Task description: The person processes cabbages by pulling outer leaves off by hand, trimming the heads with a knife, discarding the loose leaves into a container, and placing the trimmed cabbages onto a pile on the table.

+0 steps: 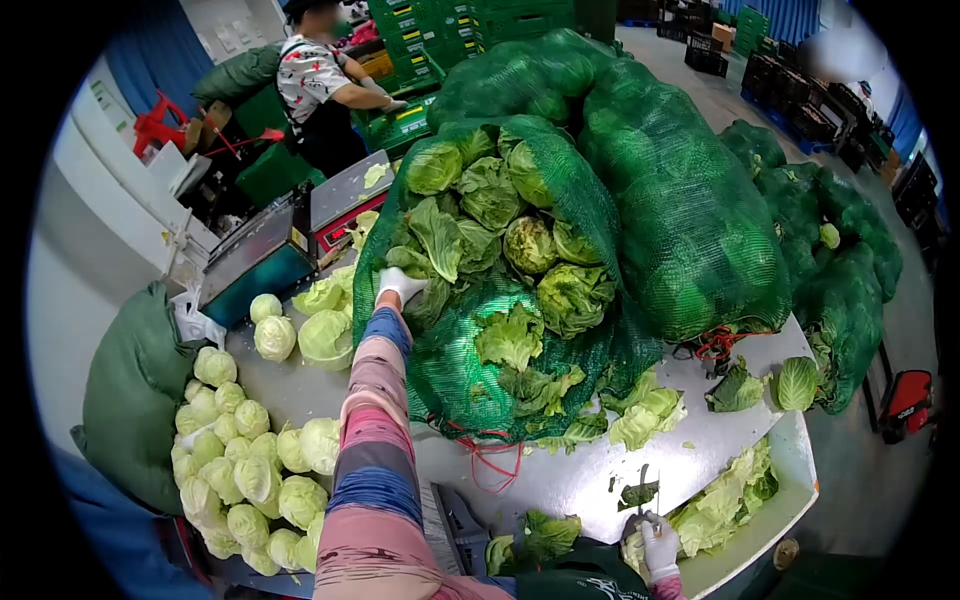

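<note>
My left hand, in a white glove, reaches into the open green mesh bag at its left side. Its fingers curl against a leafy green cabbage, and the fingertips are partly hidden. Several more cabbages fill the bag, some with loose or browned outer leaves. Low at the right, my gloved right hand is closed around a knife, its blade pointing away from me over the table. A dark leaf scrap lies by the blade.
Trimmed pale cabbages are heaped at the left. Full mesh bags stand behind and right. Cut leaves fill a white-edged trough at the front right. A scale stands at the back, near another person.
</note>
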The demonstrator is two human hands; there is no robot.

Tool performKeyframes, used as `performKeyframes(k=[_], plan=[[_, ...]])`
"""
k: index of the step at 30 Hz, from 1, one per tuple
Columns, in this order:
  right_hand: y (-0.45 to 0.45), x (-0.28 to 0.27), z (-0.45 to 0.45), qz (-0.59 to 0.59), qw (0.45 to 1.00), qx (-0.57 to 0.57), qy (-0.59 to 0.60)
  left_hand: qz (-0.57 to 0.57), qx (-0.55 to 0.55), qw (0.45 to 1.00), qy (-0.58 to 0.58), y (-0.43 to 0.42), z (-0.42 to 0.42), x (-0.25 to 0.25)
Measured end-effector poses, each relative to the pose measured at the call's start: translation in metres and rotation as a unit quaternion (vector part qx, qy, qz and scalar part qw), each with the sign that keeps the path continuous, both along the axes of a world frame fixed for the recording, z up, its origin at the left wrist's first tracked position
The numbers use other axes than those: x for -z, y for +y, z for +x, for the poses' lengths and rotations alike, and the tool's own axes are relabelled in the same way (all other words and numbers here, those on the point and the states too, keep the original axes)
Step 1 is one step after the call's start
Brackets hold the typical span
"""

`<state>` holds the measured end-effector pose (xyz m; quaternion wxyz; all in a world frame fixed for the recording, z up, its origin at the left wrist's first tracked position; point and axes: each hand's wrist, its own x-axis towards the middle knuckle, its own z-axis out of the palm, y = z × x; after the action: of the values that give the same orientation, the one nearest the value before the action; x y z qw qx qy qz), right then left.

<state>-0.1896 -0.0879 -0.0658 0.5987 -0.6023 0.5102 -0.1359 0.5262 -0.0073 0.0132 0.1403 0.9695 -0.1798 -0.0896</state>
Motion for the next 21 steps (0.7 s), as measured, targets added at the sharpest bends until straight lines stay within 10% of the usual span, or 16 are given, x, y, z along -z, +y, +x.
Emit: performKeyframes(k=[2, 8, 14, 19, 21], plan=[[-0.002, -0.008, 0.006, -0.007, 0.999, -0.001, 0.031, 0.071, 0.047, 0.996, -0.027, 0.006, 0.019, 0.051], [-0.007, -0.042, 0.028, -0.065, 0.992, -0.075, 0.073, -0.279, 0.027, 0.96, -0.012, 0.031, -0.047, 0.069], [0.0, -0.126, 0.111, -0.177, 0.965, -0.19, -0.038, -0.6, -0.07, 0.669, 0.432, 0.028, -0.236, 0.029], [0.029, -0.164, 0.132, -0.287, 0.861, -0.419, -0.026, -0.4, 0.094, 0.645, 0.644, -0.004, -0.386, 0.078], [0.026, -0.131, 0.112, -0.234, 0.922, -0.287, -0.114, -0.359, 0.096, 0.668, 0.645, -0.02, -0.433, 0.085]])
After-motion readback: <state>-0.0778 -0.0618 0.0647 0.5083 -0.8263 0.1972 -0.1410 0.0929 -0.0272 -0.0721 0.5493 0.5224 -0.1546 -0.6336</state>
